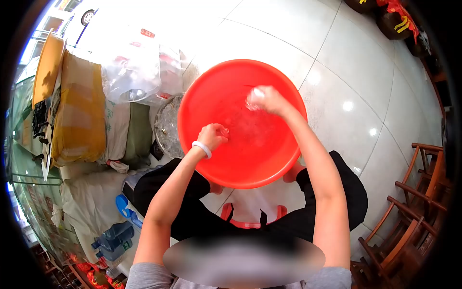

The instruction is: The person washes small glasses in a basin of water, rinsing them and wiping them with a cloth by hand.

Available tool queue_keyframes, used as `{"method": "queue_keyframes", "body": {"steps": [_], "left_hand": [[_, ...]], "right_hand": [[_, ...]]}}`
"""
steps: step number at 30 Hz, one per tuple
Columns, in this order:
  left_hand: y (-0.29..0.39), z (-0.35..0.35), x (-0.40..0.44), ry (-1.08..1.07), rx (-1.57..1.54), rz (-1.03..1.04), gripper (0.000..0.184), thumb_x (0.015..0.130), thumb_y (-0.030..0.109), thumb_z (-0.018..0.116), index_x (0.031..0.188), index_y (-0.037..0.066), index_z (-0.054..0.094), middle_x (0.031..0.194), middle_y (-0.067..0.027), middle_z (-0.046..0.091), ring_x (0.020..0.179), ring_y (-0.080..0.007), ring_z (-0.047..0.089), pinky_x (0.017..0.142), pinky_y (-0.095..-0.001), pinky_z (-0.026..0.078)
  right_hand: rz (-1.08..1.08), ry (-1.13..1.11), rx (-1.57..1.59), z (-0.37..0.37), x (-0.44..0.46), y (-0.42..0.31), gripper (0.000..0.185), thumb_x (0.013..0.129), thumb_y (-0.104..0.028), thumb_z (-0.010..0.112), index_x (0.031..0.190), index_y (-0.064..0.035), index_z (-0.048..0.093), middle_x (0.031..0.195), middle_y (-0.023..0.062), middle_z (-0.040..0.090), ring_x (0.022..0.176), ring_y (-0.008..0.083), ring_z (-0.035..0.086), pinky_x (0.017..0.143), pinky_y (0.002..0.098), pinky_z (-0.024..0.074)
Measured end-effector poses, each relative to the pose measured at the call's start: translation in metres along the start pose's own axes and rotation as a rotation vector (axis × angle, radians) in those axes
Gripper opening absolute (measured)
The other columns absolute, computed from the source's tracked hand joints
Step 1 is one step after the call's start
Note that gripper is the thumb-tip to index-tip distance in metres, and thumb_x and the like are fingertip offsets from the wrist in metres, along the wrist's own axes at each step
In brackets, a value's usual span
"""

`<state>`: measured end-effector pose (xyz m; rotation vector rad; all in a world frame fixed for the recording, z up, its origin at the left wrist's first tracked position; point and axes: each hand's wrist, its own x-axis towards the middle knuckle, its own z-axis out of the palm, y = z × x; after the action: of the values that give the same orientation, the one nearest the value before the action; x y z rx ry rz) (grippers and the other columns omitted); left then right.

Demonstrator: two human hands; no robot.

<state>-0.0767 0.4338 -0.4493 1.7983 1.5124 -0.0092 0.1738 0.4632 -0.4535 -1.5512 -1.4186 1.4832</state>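
Note:
A large round red basin stands on the floor between the knees, with what looks like water in it. Over its left part is my left hand, fingers curled round a small clear object too small to name; a white bracelet circles that wrist. Higher up, over the right part of the basin, my right hand is closed on a shiny, whitish clear thing that I cannot make out. The two hands are apart.
Left of the basin is a metal bowl of clear pieces, beside plastic bags and a taped cardboard box. Blue-tinted bottles lie at the lower left. Wooden chairs stand at the right, dark jars at the upper right.

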Motion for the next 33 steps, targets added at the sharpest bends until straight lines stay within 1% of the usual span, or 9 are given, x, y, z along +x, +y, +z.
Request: {"method": "queue_keyframes", "body": {"steps": [1,3,7,9,14,20,23,24,33], "left_hand": [[0.003,0.001,0.002,0.002,0.007,0.048,0.025,0.059,0.009,0.072,0.082,0.004,0.065,0.070,-0.0087,0.063,0.066,-0.0174,0.061,0.062,-0.0296,0.049],[0.008,0.003,0.003,-0.012,0.064,0.106,0.025,0.058,0.009,0.072,0.082,0.006,0.066,0.072,-0.0089,0.064,0.069,-0.0187,0.062,0.066,-0.0310,0.049],[-0.005,0.018,0.015,-0.047,0.081,0.027,0.024,0.058,0.012,0.072,0.081,0.008,0.067,0.078,-0.0085,0.065,0.074,-0.0195,0.063,0.069,-0.0310,0.050],[-0.022,0.033,0.032,-0.154,0.128,-0.057,0.027,0.057,0.013,0.072,0.083,0.011,0.067,0.082,-0.0109,0.065,0.083,-0.0268,0.061,0.074,-0.0363,0.049],[-0.041,0.057,0.065,-0.125,0.225,-0.168,0.020,0.059,0.008,0.069,0.079,0.006,0.065,0.082,-0.0145,0.064,0.082,-0.0288,0.062,0.073,-0.0356,0.049],[-0.063,0.095,0.096,-0.044,0.184,-0.134,0.020,0.060,0.011,0.069,0.080,0.009,0.066,0.083,-0.0151,0.064,0.082,-0.0292,0.061,0.072,-0.0361,0.049],[-0.065,0.112,0.104,-0.097,0.154,-0.151,0.023,0.059,0.013,0.071,0.082,0.013,0.067,0.087,-0.0138,0.063,0.084,-0.0289,0.061,0.074,-0.0363,0.048],[-0.064,0.116,0.102,-0.086,0.187,-0.129,0.024,0.059,0.014,0.072,0.082,0.012,0.067,0.088,-0.0132,0.063,0.084,-0.0288,0.060,0.075,-0.0365,0.048],[-0.073,0.140,0.114,-0.114,0.323,-0.220,0.027,0.060,0.021,0.074,0.086,0.017,0.067,0.091,-0.0089,0.064,0.090,-0.0268,0.059,0.080,-0.0411,0.040]], "right_hand": [[0.098,0.084,-0.606,0.006,-0.007,0.011,0.041,0.066,-0.031,0.064,0.096,-0.0044,0.057,0.096,0.0190,0.060,0.093,0.0346,0.057,0.079,0.0430,0.0455],[0.218,-0.036,-0.746,0.001,-0.023,0.020,0.038,0.066,-0.030,0.064,0.094,-0.0043,0.058,0.097,0.0190,0.060,0.092,0.0345,0.057,0.079,0.0441,0.0455],[0.146,0.230,-0.480,0.008,-0.015,0.005,0.039,0.065,-0.029,0.064,0.096,-0.0050,0.056,0.101,0.0185,0.057,0.094,0.0352,0.056,0.080,0.0450,0.0444],[0.141,0.301,-0.503,0.007,-0.016,0.013,0.044,0.064,-0.028,0.064,0.100,-0.0057,0.054,0.105,0.0181,0.054,0.096,0.0367,0.053,0.082,0.0447,0.0428],[0.136,0.329,-0.585,0.017,-0.017,0.022,0.044,0.065,-0.027,0.062,0.101,-0.0055,0.052,0.105,0.0188,0.052,0.098,0.0377,0.051,0.083,0.0458,0.0412],[0.113,0.318,-0.379,0.012,-0.005,0.014,0.040,0.064,-0.027,0.061,0.095,-0.0027,0.054,0.100,0.0181,0.054,0.089,0.0368,0.055,0.077,0.0452,0.0442],[0.122,0.328,-0.375,0.012,-0.006,0.010,0.039,0.065,-0.027,0.061,0.094,-0.0026,0.053,0.099,0.0181,0.054,0.089,0.0365,0.055,0.077,0.0454,0.0440],[0.083,0.384,-0.402,0.015,-0.005,0.012,0.037,0.064,-0.027,0.062,0.092,-0.0040,0.054,0.091,0.0165,0.056,0.084,0.0348,0.056,0.072,0.0436,0.0453],[0.072,0.373,-0.372,0.015,-0.005,0.013,0.038,0.065,-0.027,0.062,0.093,-0.0030,0.054,0.092,0.0170,0.056,0.083,0.0349,0.057,0.071,0.0433,0.0455]]}}
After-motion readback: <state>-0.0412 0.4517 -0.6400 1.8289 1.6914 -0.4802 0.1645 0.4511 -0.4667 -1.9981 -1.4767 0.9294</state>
